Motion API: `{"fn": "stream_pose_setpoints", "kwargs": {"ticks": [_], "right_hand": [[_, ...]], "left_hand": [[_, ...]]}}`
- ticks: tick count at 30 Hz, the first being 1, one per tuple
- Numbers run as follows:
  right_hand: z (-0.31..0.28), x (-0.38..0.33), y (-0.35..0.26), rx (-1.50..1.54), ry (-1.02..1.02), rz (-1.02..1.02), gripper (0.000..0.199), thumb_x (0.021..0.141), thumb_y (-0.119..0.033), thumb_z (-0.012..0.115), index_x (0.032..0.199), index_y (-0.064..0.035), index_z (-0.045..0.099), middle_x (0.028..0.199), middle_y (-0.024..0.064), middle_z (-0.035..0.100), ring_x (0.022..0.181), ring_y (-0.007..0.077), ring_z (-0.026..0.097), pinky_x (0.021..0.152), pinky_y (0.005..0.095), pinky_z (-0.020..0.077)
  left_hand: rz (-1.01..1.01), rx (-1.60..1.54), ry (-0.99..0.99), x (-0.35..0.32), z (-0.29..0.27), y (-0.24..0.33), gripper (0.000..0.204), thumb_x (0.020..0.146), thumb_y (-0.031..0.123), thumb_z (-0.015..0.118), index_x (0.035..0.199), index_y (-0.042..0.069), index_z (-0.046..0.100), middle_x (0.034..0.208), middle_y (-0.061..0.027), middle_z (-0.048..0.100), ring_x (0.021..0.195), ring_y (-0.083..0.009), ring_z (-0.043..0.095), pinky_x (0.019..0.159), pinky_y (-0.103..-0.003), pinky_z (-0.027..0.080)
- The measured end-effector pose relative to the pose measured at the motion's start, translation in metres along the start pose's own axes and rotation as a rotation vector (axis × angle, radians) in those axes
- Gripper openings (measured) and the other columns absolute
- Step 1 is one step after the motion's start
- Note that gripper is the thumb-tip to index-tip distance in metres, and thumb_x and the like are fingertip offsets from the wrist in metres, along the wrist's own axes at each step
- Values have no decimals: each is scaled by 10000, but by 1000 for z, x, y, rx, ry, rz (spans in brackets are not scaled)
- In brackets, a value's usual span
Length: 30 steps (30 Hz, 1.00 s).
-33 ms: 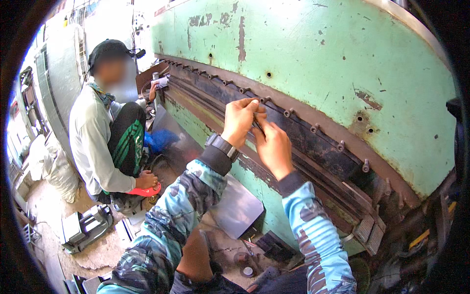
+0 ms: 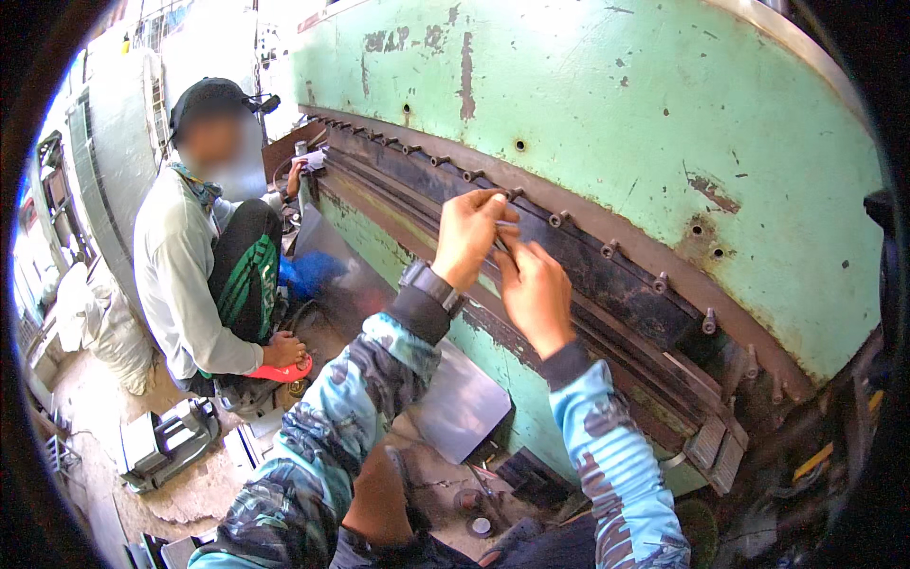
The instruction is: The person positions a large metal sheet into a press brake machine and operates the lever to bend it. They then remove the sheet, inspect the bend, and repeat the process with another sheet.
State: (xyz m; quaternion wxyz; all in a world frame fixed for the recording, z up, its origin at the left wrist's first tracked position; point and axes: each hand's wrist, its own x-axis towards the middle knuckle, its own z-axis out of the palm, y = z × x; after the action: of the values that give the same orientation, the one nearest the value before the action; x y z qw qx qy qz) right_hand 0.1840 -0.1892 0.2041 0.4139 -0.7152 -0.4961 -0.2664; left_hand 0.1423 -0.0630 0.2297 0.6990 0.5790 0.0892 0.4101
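Best to keep the thin rod (image 2: 501, 244), pinched in the right hand (image 2: 538, 299) in front of the bolts (image 2: 558, 219), steady and straight, with the left hand (image 2: 464, 232), fingers curled but hold unclear, guiding lightly.

So the machine panel (image 2: 588, 114) takes up the upper right, a row of bolts (image 2: 609, 248) runs just under it, and the left hand (image 2: 467, 232) is up in front of that row with the right hand (image 2: 538, 296) just beside it. A sheet (image 2: 464, 398) is lower down, below both hands. Over on the left there's a co-worker (image 2: 180, 270), with a sack (image 2: 109, 327) further left and a vise-like tool (image 2: 172, 438) on the floor (image 2: 90, 417) nearer the camera.
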Motion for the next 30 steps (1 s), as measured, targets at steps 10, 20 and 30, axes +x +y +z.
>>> {"fn": "stream_pose_setpoints", "kwargs": {"ticks": [10,20,30], "right_hand": [[-69,14,1,-431,-152,-206,82,906,-138,687,939,-64,700,872,123,673,782,337,724,653,478,566],[-99,106,-17,-637,-196,-560,65,777,-106,717,833,-75,724,834,143,712,859,345,716,737,493,566],[-83,160,-44,-701,-299,-684,105,795,-168,736,842,-77,761,824,172,738,839,376,736,733,504,566]], "left_hand": [[-25,-31,134,-1,20,-17,300,995,191,703,1063,-100,693,787,-126,715,601,-143,646,526,-293,518],[-175,-271,57,28,15,-19,307,1097,261,477,980,3,595,723,-137,649,463,-175,520,481,-339,439],[-295,-543,39,47,0,-17,247,1086,295,489,1007,65,531,709,-85,546,459,-162,363,528,-347,351]]}}
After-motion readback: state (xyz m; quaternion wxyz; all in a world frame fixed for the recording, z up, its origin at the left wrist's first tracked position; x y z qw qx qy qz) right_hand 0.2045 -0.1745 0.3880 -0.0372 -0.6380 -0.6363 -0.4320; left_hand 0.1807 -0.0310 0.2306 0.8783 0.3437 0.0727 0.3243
